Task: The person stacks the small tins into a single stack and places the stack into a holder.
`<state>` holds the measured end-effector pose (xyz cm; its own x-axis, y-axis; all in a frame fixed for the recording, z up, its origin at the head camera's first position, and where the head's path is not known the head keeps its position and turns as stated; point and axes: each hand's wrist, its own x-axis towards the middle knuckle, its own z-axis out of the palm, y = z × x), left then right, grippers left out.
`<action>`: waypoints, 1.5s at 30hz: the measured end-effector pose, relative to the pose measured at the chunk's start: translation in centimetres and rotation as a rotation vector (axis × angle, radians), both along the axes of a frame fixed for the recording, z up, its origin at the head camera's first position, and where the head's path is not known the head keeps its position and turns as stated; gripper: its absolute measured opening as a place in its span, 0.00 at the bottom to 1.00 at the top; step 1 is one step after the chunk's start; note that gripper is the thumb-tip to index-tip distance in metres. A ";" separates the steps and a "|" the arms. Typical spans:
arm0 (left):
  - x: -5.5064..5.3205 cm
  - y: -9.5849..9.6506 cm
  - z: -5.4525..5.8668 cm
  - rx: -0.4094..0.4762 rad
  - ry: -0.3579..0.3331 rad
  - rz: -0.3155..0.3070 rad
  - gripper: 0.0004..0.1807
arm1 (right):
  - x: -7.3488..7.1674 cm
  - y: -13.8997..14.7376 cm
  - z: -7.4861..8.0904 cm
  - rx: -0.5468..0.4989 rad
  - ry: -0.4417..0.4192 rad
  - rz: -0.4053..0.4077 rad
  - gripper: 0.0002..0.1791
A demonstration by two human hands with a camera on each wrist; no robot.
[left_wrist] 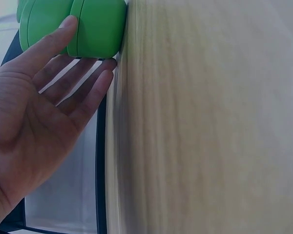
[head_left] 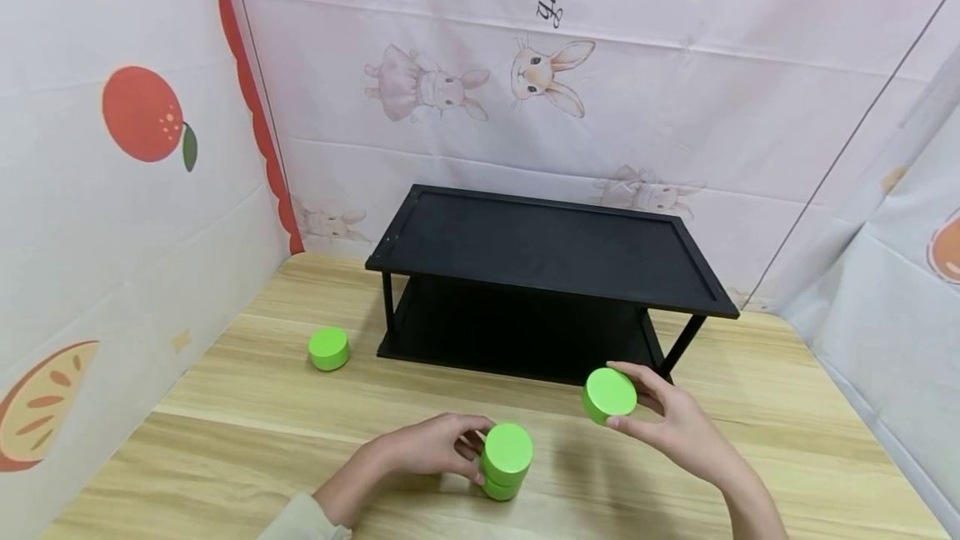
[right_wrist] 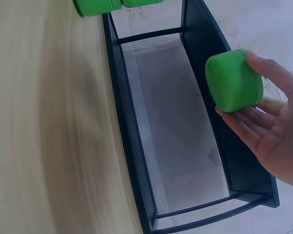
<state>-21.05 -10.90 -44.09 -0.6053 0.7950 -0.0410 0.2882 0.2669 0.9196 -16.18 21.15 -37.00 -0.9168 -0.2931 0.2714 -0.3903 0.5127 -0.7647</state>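
My right hand (head_left: pixel 678 427) holds a green round lidded tin (head_left: pixel 609 396) up above the table, right of the middle, pinched between thumb and fingers at its edge. The right wrist view shows the thumb near the seam of this tin (right_wrist: pixel 232 80) and fingertips on its opposite side. Lower down, my left hand (head_left: pixel 438 447) curls its thumb and fingers at the left side of two stacked green tins, an upper tin (head_left: pixel 508 445) and a lower tin (head_left: pixel 500 491). In the left wrist view the thumb lies near where the stacked tins (left_wrist: pixel 100 29) meet.
A black two-tier shelf (head_left: pixel 525 240) stands at the back of the wooden table (head_left: pixel 247 432), beyond both hands. Another green tin (head_left: pixel 328 348) sits by itself left of the shelf. Printed cloth (head_left: pixel 465 40) hangs behind and at both sides.
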 end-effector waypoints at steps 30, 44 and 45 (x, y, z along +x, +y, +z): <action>-0.1 0.1 0.0 -0.002 -0.002 -0.010 0.26 | -0.2 -1.9 0.1 -0.014 -0.026 0.065 0.33; -0.2 0.0 -0.2 -0.007 0.006 -0.003 0.27 | -0.2 -2.2 -0.2 -0.022 -0.042 0.081 0.33; -0.1 0.0 -0.1 -0.007 0.006 -0.003 0.27 | -0.2 -2.2 -0.2 -0.020 -0.039 0.084 0.33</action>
